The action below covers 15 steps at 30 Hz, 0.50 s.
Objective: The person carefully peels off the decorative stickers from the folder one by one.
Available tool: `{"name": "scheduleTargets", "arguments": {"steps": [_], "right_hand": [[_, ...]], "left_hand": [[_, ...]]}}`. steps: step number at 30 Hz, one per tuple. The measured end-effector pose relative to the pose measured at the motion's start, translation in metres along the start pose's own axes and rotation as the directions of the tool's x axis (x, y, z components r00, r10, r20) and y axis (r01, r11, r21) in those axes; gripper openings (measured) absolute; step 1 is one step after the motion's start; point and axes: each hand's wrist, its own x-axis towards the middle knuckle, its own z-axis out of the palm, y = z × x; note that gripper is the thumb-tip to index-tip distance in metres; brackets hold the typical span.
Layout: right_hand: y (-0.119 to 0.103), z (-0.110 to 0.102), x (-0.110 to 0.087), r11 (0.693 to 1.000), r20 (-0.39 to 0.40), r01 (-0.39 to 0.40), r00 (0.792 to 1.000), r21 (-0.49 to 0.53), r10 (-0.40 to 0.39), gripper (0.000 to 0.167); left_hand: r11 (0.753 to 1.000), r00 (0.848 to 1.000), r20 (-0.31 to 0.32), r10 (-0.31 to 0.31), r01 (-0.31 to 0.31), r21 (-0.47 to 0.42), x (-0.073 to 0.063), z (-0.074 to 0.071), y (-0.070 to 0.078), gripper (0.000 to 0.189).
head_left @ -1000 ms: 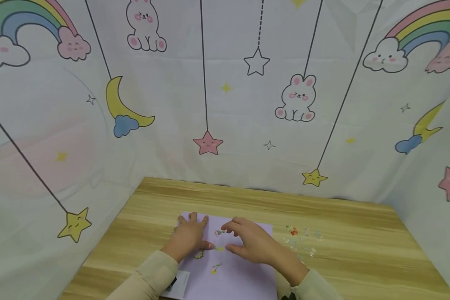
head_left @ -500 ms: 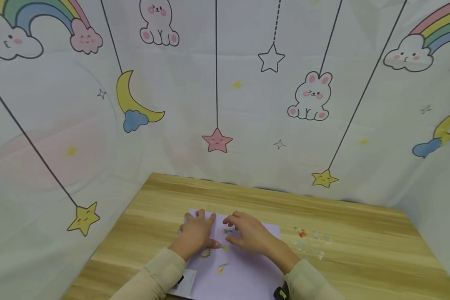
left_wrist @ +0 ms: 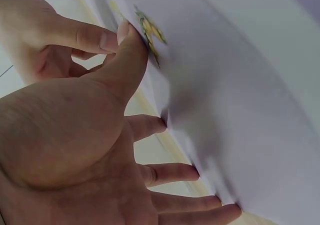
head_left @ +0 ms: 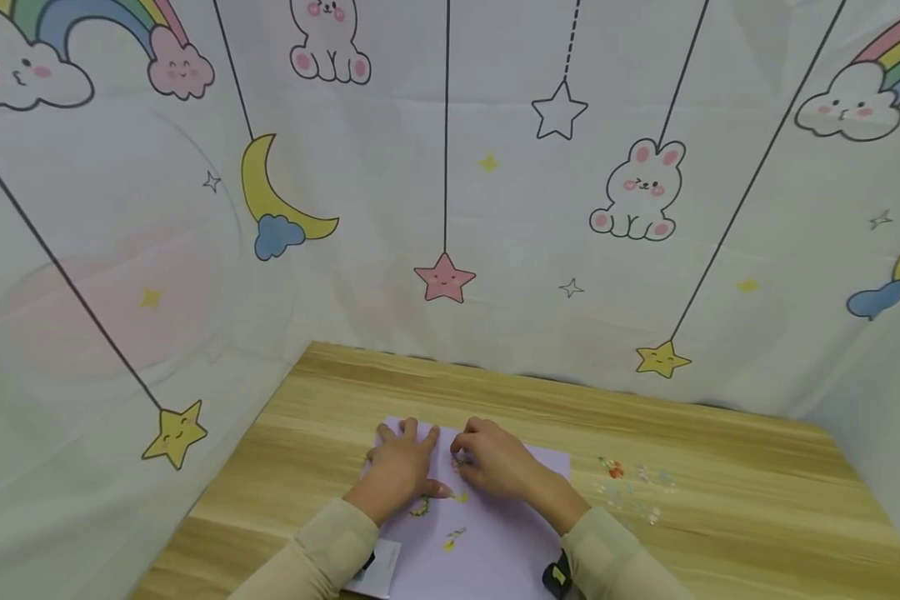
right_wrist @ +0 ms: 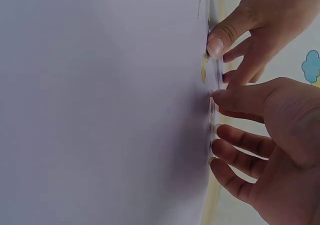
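My left hand (head_left: 401, 465) lies spread on a purple sheet (head_left: 487, 558), fingertips near its far edge. Its thumb presses the sheet beside a small yellow flower sticker (head_left: 461, 497). Curled fingers of my right hand (head_left: 504, 460) close with the thumb around a pink flower sticker (head_left: 457, 462), partly hidden by them. The right wrist view shows the right fingertips (right_wrist: 216, 146) touching the sheet. Below the left thumb sits a curved green-and-yellow flower sticker (head_left: 420, 507), also seen close up in the left wrist view. Another yellow flower sticker (head_left: 451, 543) lies nearer me.
To the right, a red flower sticker (head_left: 613, 468) and several pale, clear pieces (head_left: 641, 492) lie scattered on the wooden table (head_left: 757, 500). A white card (head_left: 384, 571) lies by the left sleeve. Behind the table hangs a cartoon-printed curtain (head_left: 510, 333).
My right fingers and thumb have come together from a wide gap onto the pink flower sticker. The left hand stays on the sheet. The head view has shifted slightly.
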Motion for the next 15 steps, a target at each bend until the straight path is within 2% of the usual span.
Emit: {"name": "scheduleTargets", "arguments": {"steps": [6,15], "right_hand": [[-0.0005,0.0015,0.0004,1.000,-0.013,-0.016,1.000,0.011,0.016,0.014],[-0.0036,0.0034,0.0011,0.999,-0.034,-0.026,0.999,0.020,0.026,0.010]], "left_hand": [[1.000,1.000,0.014,-0.007,0.007,0.010,-0.0010,-0.0035,0.0022,0.104],[1.000,1.000,-0.016,-0.008,0.008,0.007,0.0005,0.0020,0.0005,0.104]]}}
